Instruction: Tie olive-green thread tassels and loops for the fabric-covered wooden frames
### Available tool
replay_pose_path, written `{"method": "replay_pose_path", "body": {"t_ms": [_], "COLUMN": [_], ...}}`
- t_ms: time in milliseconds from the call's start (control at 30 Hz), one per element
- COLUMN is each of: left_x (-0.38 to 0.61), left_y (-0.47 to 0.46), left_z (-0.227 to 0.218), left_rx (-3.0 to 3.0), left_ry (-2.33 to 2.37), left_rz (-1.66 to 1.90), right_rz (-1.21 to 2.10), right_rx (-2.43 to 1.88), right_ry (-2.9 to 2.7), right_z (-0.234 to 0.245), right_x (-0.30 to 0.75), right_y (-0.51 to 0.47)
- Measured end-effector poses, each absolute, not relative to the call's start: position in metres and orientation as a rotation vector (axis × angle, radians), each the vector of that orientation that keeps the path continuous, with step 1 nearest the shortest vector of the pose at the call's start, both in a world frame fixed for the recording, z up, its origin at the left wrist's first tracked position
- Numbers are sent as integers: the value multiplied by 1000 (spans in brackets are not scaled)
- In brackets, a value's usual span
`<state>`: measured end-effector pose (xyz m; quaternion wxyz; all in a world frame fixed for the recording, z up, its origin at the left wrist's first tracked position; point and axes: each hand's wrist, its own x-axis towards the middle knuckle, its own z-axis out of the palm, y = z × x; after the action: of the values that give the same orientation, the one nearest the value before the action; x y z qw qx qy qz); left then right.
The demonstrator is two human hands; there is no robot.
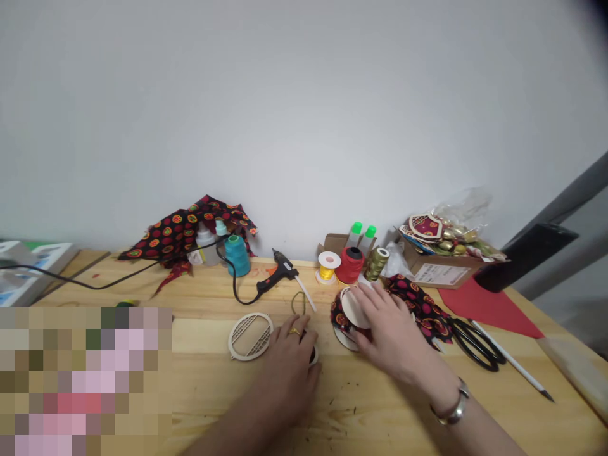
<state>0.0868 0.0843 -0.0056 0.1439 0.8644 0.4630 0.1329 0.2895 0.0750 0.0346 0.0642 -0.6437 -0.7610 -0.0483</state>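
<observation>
Bare wood, the lattice ring (260, 342) lay beside my left grip (293, 345); my right grip (384, 326) touched a pale disc (353, 309) against patterned cloth (337, 311), seemingly half-assembled. Whether either pinched, I couldn't tell. Beyond, the glue gun (281, 270) rested toward the far edge of the counter (204, 386).

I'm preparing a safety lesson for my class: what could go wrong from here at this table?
1. The glue gun lies beyond the left hand; if hot, which can't be seen, a touch could burn.
2. Its black cord loops beside the teal spool; a tug could topple that spool.
3. The scissors, only partly visible, lie against the patterned fabric by the right hand; pulling the fabric might drag them.
</observation>
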Motion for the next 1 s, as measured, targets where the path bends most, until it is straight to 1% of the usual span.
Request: {"method": "replay_pose_path", "body": {"t_ms": [100,167,333,533,800,1000], "left_x": [87,87,87,88,87,87], "left_y": [84,85,85,83,83,82], "left_z": [-7,-7,-7,-5,-6,-6], "left_rx": [2491,2488,2485,2486,2489,2469], "left_ry": [1344,1347,1349,1342,1351,1362], "left_rz": [374,370,375,365,398,422], "right_rz": [-123,-115,-138,-171,-218,-385], "right_rx": [-1727,-1659,-1691,-1762,-1727,-1886], "right_ry": [-2473,-2551,-2557,-2489,-2323,-1877], "right_z": [35,30,18,19,19,49], "right_x": [271,264,273,300,301,333], "right_y": [84,90,96,90,86,123]}}
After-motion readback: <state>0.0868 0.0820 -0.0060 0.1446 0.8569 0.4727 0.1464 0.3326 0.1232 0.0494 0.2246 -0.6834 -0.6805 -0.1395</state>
